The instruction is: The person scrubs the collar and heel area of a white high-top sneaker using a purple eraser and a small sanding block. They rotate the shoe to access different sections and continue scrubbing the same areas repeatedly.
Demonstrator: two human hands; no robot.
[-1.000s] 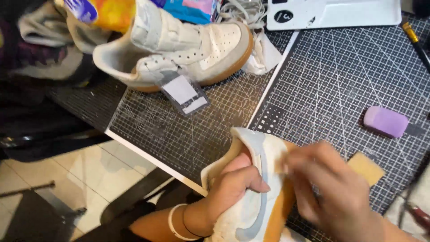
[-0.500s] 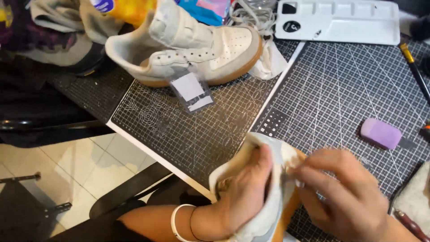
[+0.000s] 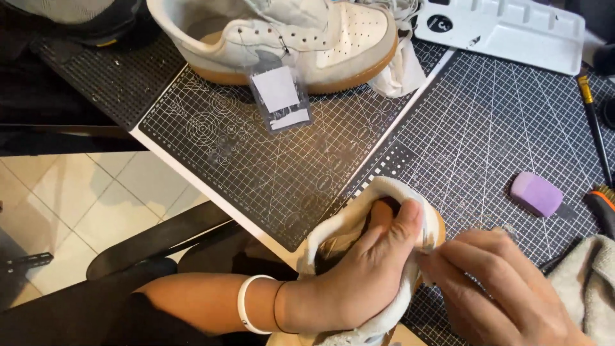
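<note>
My left hand (image 3: 365, 275) grips a white sneaker (image 3: 359, 221) near the table's front edge, the thumb hooked over its collar and the fingers wrapped around the outside. My right hand (image 3: 496, 288) is pressed against the shoe's right side with the fingers curled; whatever is pinched in them is hidden. A white band sits on my left wrist. A second white sneaker with a tan sole (image 3: 288, 38) lies on its side at the back, a clear tag (image 3: 278, 96) hanging from it.
Two dark gridded cutting mats (image 3: 500, 122) cover the table. A purple eraser block (image 3: 537, 193) lies at right, near a black and orange tool (image 3: 592, 128) and a grey cloth (image 3: 589, 288). A white plastic tray (image 3: 512, 29) sits at the back. Tiled floor shows at left.
The view has shifted closer and down. My left hand turned the held sneaker so its collar faces up, and my right hand stayed against its right side.
</note>
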